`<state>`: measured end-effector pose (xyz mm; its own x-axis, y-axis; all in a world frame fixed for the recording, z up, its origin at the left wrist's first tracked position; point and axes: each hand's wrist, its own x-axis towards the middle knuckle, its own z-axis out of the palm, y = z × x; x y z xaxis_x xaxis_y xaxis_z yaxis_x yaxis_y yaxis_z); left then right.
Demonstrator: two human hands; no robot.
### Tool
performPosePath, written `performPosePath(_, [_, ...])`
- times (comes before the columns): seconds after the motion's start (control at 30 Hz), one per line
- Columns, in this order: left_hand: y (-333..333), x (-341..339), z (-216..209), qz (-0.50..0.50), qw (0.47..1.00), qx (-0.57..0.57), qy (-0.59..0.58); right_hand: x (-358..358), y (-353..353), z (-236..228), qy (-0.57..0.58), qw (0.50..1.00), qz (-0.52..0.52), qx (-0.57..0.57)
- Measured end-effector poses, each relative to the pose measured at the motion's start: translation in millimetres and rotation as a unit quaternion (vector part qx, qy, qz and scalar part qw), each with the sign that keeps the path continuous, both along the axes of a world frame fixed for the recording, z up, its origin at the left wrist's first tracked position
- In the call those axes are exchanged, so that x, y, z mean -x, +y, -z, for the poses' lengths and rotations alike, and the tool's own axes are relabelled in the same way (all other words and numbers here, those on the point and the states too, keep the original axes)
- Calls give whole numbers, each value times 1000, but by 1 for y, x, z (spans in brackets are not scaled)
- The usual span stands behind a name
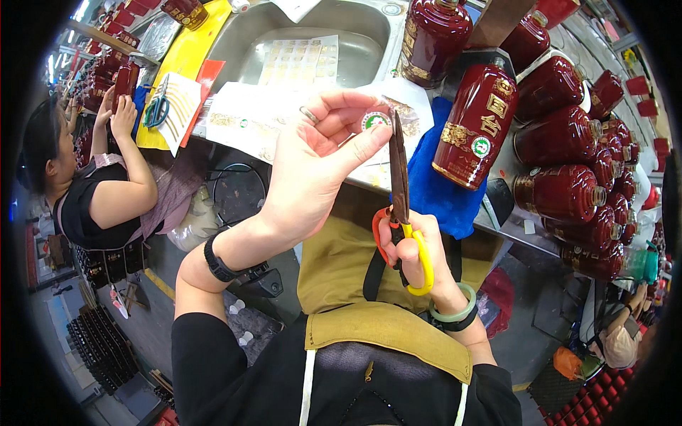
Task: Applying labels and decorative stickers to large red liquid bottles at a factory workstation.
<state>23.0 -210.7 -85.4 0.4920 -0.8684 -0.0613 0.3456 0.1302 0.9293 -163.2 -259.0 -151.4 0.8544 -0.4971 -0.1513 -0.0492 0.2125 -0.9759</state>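
My left hand (305, 163) is raised over the counter edge, thumb and fingers pinching a small round green-and-white decal (372, 121). In my right hand (432, 248) are scissors (400, 170) with a red and a yellow handle loop, their dark blades pointing up. The blades look nearly closed, and their tips stand just right of the decal. Behind my left hand lies a white decal sheet (245, 117) with gold and green prints. To the right, a dark red glass bottle (472, 117) with gold decoration and a round green emblem lies tilted over a blue cloth (444, 206).
A metal sink (234, 39) at the back holds a printed decal sheet (302, 60). Several red bottles (561, 135) crowd the right side. Teal-handled scissors (156, 112) rest on white paper at left. A person (99, 170) at far left handles a red bottle (126, 82).
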Motion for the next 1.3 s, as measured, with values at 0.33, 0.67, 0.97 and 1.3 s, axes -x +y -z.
performPosePath(0.33, [-2,4,3,-38,999,12,16,0,1,2,-4,1000,10,-21])
performPosePath(0.67, [3,-7,-5,6,999,-34,-19,4,-1,2,21,1000,-9,-10])
performPosePath(0.97, [5,-40,-34,141,982,-123,-34,10,-5,-1,53,997,-50,11])
performPosePath(1.3, [-4,-63,-55,268,930,-202,-149,11,-5,1,78,993,-75,45])
